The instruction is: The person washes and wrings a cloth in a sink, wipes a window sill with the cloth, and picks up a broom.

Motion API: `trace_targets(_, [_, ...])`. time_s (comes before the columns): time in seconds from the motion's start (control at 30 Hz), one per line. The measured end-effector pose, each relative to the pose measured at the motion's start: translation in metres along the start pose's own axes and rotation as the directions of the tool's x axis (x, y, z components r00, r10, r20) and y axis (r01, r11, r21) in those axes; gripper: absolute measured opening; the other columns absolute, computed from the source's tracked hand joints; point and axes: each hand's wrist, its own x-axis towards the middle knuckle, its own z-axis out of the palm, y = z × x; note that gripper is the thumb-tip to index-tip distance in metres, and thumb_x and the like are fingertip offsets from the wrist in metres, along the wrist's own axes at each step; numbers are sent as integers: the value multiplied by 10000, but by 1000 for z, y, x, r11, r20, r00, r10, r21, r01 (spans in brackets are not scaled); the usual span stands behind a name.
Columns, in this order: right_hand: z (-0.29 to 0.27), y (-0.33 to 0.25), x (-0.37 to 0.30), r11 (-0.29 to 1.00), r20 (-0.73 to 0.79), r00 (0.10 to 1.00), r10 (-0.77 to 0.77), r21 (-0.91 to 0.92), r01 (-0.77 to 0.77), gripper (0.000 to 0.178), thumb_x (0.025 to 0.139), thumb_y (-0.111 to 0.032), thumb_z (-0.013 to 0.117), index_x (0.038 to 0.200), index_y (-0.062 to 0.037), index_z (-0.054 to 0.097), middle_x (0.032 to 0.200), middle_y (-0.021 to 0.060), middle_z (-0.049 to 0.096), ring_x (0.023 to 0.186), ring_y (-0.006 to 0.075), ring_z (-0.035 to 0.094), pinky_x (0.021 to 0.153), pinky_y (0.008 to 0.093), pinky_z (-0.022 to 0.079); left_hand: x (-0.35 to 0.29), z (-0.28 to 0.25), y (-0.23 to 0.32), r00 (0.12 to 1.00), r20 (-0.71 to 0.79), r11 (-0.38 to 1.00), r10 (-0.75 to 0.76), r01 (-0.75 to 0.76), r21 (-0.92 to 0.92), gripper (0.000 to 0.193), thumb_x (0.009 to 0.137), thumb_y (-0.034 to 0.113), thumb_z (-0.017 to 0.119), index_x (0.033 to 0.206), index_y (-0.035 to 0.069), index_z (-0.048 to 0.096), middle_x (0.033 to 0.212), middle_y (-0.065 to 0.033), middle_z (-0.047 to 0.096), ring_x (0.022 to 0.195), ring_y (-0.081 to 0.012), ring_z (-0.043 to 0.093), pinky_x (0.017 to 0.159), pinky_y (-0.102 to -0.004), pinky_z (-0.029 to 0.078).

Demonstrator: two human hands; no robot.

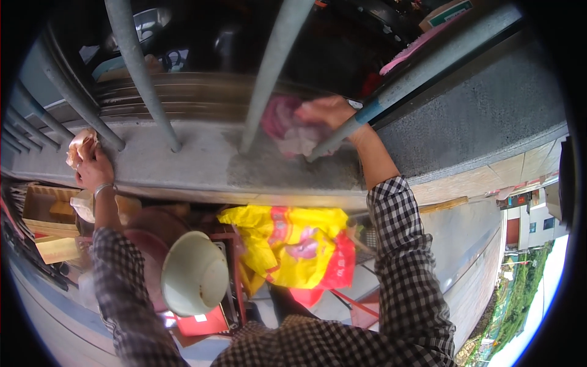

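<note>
My right hand (pixel 330 114) reaches past a metal bar and presses a purple and whitish cloth (pixel 284 125) onto the grey concrete sill (pixel 205 153). Both hand and cloth are slightly blurred, and a darker, wet-looking patch lies around the cloth. Far to the left, my left hand (pixel 96 168) rests at the sill's edge, its fingers closed on a crumpled tan and white thing (pixel 81 147) beside the bars. Whether that is paper, plastic or cloth I cannot tell.
Upright grey bars (pixel 269 73) rise from the sill, with a dark window track (pixel 177 95) behind. Below the sill stand a pale bowl (pixel 195 273), a yellow and red plastic bag (pixel 293 248) and a cardboard box (pixel 52 208). A pink object (pixel 416 46) lies behind the bars.
</note>
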Motion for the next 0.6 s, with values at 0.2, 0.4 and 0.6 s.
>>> trace_targets(0.2, [-19, 69, -90, 722, -271, 874, -403, -681, 122, 196, 827, -100, 663, 1013, -44, 684, 1000, 148, 685, 848, 268, 677, 758, 355, 535, -5, -6, 23, 998, -47, 999, 30, -32, -32, 388, 896, 442, 482, 1263, 339, 554, 1442, -76, 422, 1243, -271, 482, 1039, -462, 273])
trace_targets(0.4, [45, 100, -164, 628, -315, 765, -561, -764, 147, 248, 776, -101, 700, 1023, -86, 680, 951, 163, 663, 890, 359, 639, 767, 400, 528, 1, -3, 4, 1000, -5, 1000, 9, -8, 16, 396, 893, 449, 486, 1268, 339, 549, 1477, -58, 372, 1277, -260, 445, 1042, -459, 269])
trace_targets(0.6, [38, 87, -101, 390, -308, 636, -708, -921, -13, 432, 764, -214, 720, 1154, -90, 581, 1018, 154, 622, 895, 364, 591, 801, 431, 501, 3, 3, 13, 1000, 17, 999, 9, -10, 50, 414, 915, 484, 444, 1289, 331, 539, 1477, -61, 373, 1273, -251, 447, 1038, -435, 271])
